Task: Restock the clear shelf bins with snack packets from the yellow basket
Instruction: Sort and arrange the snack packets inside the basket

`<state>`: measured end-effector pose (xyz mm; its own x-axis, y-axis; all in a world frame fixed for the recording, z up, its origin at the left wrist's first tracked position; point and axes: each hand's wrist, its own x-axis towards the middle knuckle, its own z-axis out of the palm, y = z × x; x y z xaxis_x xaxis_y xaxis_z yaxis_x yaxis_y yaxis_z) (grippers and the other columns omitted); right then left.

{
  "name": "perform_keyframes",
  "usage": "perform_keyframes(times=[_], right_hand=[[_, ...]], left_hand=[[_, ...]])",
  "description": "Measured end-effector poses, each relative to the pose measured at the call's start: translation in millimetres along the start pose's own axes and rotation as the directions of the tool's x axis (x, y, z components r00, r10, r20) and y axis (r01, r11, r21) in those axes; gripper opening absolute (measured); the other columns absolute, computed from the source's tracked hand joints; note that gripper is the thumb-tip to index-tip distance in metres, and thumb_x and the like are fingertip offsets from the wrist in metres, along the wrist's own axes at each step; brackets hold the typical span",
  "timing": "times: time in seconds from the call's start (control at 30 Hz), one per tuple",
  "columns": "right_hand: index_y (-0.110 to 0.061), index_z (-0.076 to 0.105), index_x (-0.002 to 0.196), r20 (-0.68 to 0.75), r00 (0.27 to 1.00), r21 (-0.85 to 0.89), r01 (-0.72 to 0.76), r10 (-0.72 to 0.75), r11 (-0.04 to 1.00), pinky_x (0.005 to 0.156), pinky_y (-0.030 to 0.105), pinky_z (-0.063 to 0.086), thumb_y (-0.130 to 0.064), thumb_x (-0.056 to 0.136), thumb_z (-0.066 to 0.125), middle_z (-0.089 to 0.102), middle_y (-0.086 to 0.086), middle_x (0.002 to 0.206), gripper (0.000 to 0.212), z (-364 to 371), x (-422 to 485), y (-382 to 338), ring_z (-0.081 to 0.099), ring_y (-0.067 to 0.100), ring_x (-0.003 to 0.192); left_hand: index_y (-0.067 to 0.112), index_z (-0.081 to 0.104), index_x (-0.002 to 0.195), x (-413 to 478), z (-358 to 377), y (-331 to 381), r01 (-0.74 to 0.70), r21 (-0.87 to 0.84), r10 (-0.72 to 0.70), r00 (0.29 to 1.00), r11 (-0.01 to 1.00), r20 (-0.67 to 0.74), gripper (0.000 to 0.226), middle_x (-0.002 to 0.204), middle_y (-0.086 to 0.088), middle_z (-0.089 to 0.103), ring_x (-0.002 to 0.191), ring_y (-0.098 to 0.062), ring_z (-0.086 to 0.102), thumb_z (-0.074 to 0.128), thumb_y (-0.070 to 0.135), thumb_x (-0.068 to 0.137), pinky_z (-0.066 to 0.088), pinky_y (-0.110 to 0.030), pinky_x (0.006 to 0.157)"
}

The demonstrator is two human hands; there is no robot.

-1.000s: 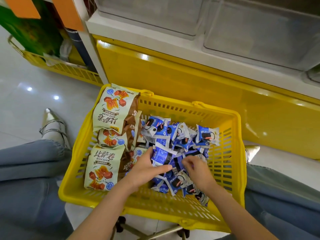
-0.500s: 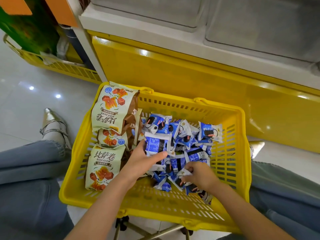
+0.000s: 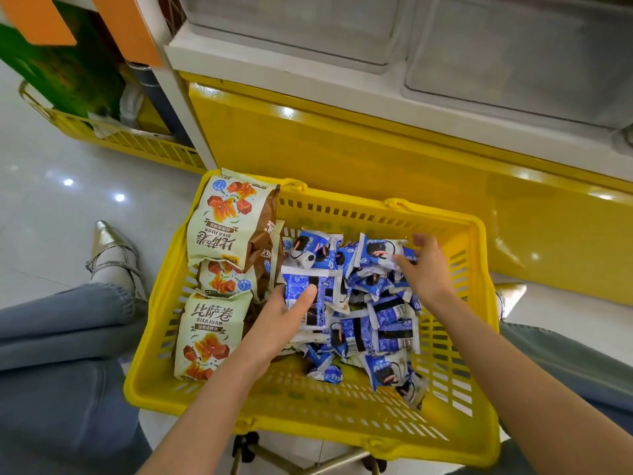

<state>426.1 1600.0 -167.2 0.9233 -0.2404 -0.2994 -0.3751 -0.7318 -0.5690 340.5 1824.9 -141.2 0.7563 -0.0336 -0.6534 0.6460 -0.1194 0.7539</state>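
Blue snack packets (image 3: 359, 323) lie heaped in the yellow basket (image 3: 308, 399). The left hand (image 3: 284, 313) grips a stack (image 3: 301, 286) under its thumb. The right hand (image 3: 424, 269), stretched farther, pinches a packet (image 3: 376, 252) by its edge.

Fingers of the left hand (image 3: 274, 318) disappear beneath a blue-and-white foil snack packet (image 3: 294, 279), only the thumb showing on top. Fingertips of the right hand (image 3: 424, 269) blur over the far packets of the pile, so a grip cannot be confirmed. The frosted clear plastic shelf bins (image 3: 513, 56) run off the top edge, their contents unreadable. A cream printed snack bag (image 3: 222, 281) lies half covered by its neighbour. A metal stand on black casters (image 3: 245, 447) is mostly hidden under the yellow slatted plastic basket (image 3: 308, 430).
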Motion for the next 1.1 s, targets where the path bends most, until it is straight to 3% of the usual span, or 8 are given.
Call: perform_keyframes(times=[0.1,0.2,0.33,0.53,0.7,0.8,1.0,1.1], right_hand=[[-0.016,0.049,0.124,-0.12,0.966,-0.056,0.223,-0.228,0.973,0.093,0.032,0.048,-0.018,0.091,0.058,0.053,0.0,0.116,0.034,4,-27,12,0.052,0.018,0.109],[-0.033,0.055,0.107,0.249,0.91,0.022,0.336,-0.33,0.942,0.073,0.021,0.054,-0.014,0.093,0.053,0.058,-0.018,0.094,0.024,18,-58,33,0.061,0.005,0.085],[-0.022,0.046,0.134,0.599,0.782,-0.099,0.283,-0.17,0.954,0.09,0.014,0.042,-0.015,0.097,0.048,0.05,-0.001,0.134,0.038,52,-65,52,0.052,0.013,0.117],[-0.01,0.011,0.149,0.563,0.823,-0.435,0.369,-0.072,0.821,0.117,0.029,0.009,-0.018,0.099,0.044,0.01,0.009,0.158,0.06,90,-62,55,0.008,0.022,0.146],[-0.008,0.022,0.145,0.529,0.849,-0.605,0.388,-0.013,0.696,0.113,0.035,0.022,-0.034,0.091,0.058,0.03,0.011,0.149,0.07,86,-53,53,0.023,0.029,0.139],[-0.011,0.045,0.133,0.587,0.81,-0.557,0.391,0.014,0.733,0.106,0.037,0.032,-0.034,0.088,0.063,0.042,0.011,0.139,0.054,74,-48,43,0.033,0.03,0.131],[-0.013,0.036,0.142,0.656,0.754,-0.298,0.28,-0.017,0.913,0.104,0.033,0.035,-0.034,0.086,0.065,0.035,0.007,0.148,0.067,23,-51,15,0.038,0.024,0.133],[-0.015,0.039,0.141,0.805,0.594,-0.122,0.156,0.005,0.98,0.109,0.032,0.03,-0.042,0.084,0.064,0.031,0.001,0.151,0.068,-7,-49,-9,0.033,0.02,0.137]], left_hand=[[0.043,0.033,0.113,2,2,-1,0.017,0.0,-0.017,1.0,1.0,0.003,0.029,0.096,0.034,0.04,0.093,0.007,0.039,0.044,0.054,0.089,0.03,-0.024,0.09],[0.041,0.035,0.111,1,3,-3,0.02,0.029,-0.021,1.0,0.999,0.024,0.027,0.105,0.025,0.045,0.092,0.009,0.041,0.044,0.054,0.089,0.031,-0.025,0.087],[0.04,0.038,0.12,-1,2,-6,0.021,0.057,-0.022,1.0,0.998,0.021,0.034,0.118,0.019,0.046,0.106,0.0,0.043,0.045,0.053,0.089,0.032,-0.025,0.088],[0.044,0.037,0.115,-4,-7,-11,0.03,0.071,-0.03,1.0,0.997,-0.002,0.027,0.103,0.031,0.047,0.09,0.016,0.043,0.048,0.048,0.09,0.033,-0.015,0.079],[0.044,0.036,0.114,-1,-6,-17,0.044,0.061,-0.042,0.999,0.997,-0.023,0.026,0.101,0.032,0.046,0.09,0.013,0.044,0.048,0.046,0.091,0.034,-0.018,0.084],[0.04,0.039,0.114,3,0,-18,0.036,0.074,-0.034,0.999,0.997,-0.025,0.025,0.098,0.031,0.048,0.086,0.016,0.044,0.049,0.044,0.091,0.034,-0.007,0.07],[0.026,0.043,0.124,12,8,-22,0.018,0.107,-0.01,0.997,0.994,-0.074,0.039,0.108,0.014,0.055,0.093,0.005,0.051,0.055,0.039,0.09,0.036,-0.01,0.071],[0.023,0.043,0.12,13,9,-20,0.066,0.108,-0.06,0.996,0.992,-0.064,0.037,0.114,0.006,0.057,0.098,-0.007,0.054,0.06,0.032,0.088,0.04,-0.02,0.081]])
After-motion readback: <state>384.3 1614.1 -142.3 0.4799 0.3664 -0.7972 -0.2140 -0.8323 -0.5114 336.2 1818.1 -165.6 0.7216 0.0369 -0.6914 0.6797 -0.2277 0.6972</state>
